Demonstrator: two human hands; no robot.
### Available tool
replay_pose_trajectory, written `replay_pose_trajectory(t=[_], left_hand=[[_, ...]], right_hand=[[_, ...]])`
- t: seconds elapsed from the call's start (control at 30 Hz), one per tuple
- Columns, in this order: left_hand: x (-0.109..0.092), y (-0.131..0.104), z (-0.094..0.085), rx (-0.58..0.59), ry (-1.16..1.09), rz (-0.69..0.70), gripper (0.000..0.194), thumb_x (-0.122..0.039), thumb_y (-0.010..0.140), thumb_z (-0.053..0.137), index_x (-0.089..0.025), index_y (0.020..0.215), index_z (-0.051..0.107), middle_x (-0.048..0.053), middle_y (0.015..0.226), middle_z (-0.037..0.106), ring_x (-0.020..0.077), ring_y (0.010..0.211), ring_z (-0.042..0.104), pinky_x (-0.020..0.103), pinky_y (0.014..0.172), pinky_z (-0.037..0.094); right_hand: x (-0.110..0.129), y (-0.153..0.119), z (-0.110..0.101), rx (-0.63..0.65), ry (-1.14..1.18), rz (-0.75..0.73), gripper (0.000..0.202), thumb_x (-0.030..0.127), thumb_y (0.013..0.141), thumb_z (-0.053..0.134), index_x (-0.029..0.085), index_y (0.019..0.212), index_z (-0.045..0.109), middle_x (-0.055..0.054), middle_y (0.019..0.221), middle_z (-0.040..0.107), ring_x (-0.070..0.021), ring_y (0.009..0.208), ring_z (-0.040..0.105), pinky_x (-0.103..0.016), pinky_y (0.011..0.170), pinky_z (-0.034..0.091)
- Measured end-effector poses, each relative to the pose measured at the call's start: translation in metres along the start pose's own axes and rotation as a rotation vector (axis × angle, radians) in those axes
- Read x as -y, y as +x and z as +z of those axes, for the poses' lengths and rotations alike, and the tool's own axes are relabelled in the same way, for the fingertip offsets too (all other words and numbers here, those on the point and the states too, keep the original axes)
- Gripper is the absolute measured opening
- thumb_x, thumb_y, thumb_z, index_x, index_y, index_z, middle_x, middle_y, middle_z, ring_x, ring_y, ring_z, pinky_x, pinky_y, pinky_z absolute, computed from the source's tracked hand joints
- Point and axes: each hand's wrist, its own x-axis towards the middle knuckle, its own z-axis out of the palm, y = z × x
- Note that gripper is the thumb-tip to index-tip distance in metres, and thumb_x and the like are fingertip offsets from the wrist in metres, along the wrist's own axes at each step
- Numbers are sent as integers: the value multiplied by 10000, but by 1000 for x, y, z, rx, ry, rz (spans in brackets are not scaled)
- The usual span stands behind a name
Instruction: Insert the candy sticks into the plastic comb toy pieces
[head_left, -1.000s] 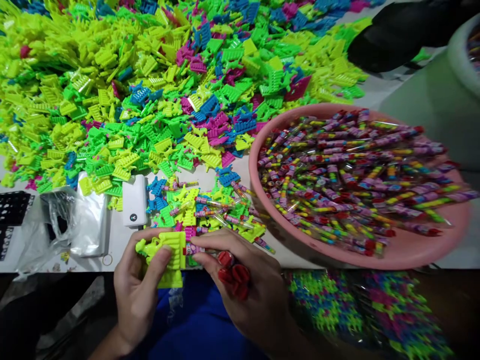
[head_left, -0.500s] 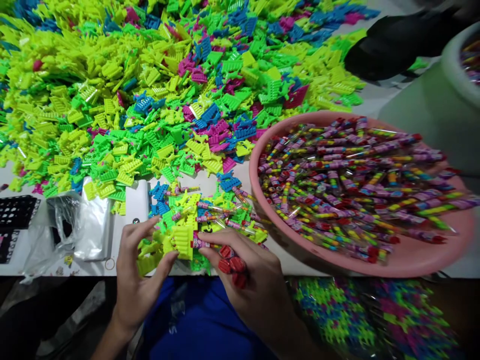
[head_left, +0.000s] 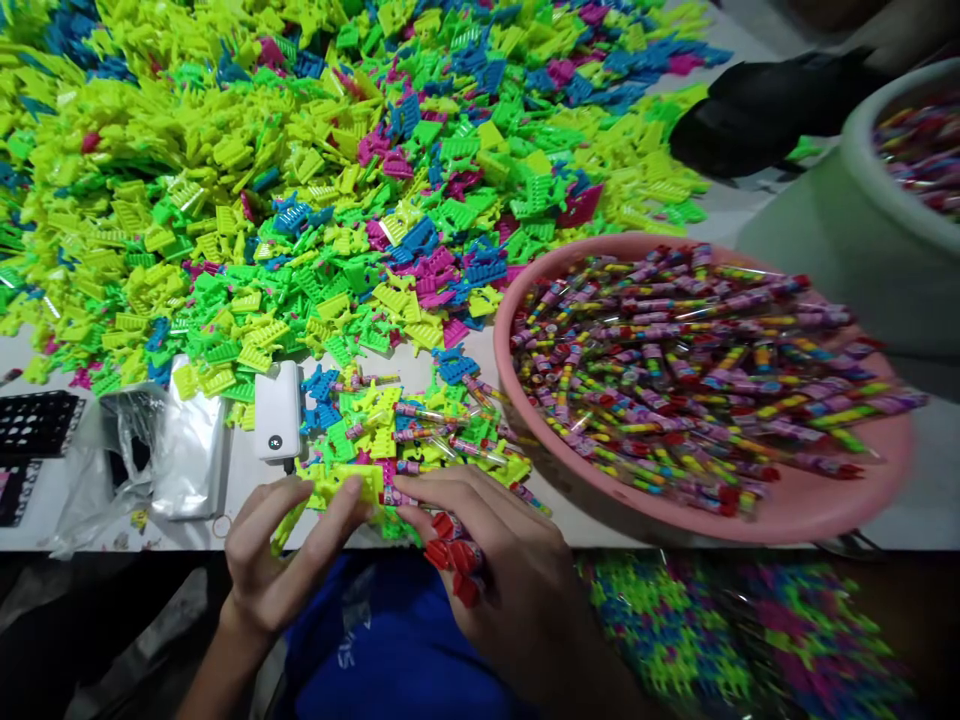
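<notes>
My left hand (head_left: 289, 550) is curled round a yellow plastic toy piece (head_left: 366, 482), its thumb lying on the near face. My right hand (head_left: 499, 560) pinches a thin purple-labelled candy tube (head_left: 396, 495) between thumb and forefinger, its end against the right edge of the yellow piece. Several more tubes with red ends (head_left: 455, 555) are bunched in the same palm. Beyond both hands lies a small heap of yellow, green and blue toy pieces (head_left: 322, 388) with loose candy tubes (head_left: 427, 413) among them.
A pink basin (head_left: 862, 520) of candy tubes stands right, beside a pale bucket (head_left: 810, 215). A large toy-piece pile (head_left: 262, 200) spreads across the back. Left are a white power bank (head_left: 277, 415) and clear plastic bags (head_left: 187, 450). A dark-covered arm (head_left: 757, 110) reaches in at top right.
My left fingers have come down and closed round the yellow piece. The right hand has shifted slightly, its red-ended tubes tilting. The view has moved a little, showing more of the power bank.
</notes>
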Motion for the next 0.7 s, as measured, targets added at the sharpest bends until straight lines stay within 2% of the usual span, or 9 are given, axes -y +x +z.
replay_pose_trajectory(t=[0.2,0.3,0.37,0.43,0.5,0.6,0.67,0.7], left_hand=[[7,-12,-11,18,4,64,386,-116,929,928,-291,1269,874,15,942,714,186,826,822,280,717,639],[7,-8,-10,-86,-30,98,367,-85,906,937,-289,1207,885,13,926,737,152,745,782,264,685,636],[4,-3,-9,-176,-4,53,331,-86,905,934,-289,1163,892,14,929,737,139,738,754,257,701,635],[-1,3,-10,-220,-1,-115,227,-126,942,907,-277,1112,898,19,929,728,149,771,737,262,726,634],[-3,8,-13,-209,-122,-434,54,-259,1030,834,-246,1024,886,26,939,712,155,772,712,267,706,630],[8,10,-25,-163,-373,-927,398,-525,1087,717,-207,856,783,13,896,674,149,669,660,263,590,577],[26,4,-44,-96,-315,-1052,490,-640,1047,710,-216,800,719,5,837,665,166,657,663,269,580,550],[37,-2,-56,-32,-187,-1043,493,-661,1032,713,-224,803,729,15,841,684,191,716,691,279,623,563]], right_hand=[[8,-6,2,8,-10,-8,326,31,998,586,193,1202,782,-74,1022,882,-246,910,870,-327,647,659],[11,-9,4,18,-17,-21,330,20,992,583,194,1193,778,-69,1031,884,-251,907,866,-344,663,668],[12,-10,5,26,-13,-22,326,23,1001,577,204,1187,774,-69,1045,886,-252,918,867,-349,700,681],[10,-11,8,5,8,-22,320,26,1011,574,204,1190,772,-73,1044,881,-250,934,865,-348,764,692],[3,-11,12,-39,56,-10,307,21,1011,591,200,1187,769,-73,1038,874,-240,952,863,-338,848,695],[-14,-12,18,-86,89,54,317,4,985,622,213,1171,770,-61,1033,873,-236,961,862,-332,888,686],[-28,-12,21,-98,16,97,333,5,955,625,216,1157,784,-64,1017,877,-272,954,861,-373,858,685],[-34,-12,21,-101,-37,112,346,6,935,621,216,1148,795,-72,1013,880,-297,954,858,-402,846,684]])
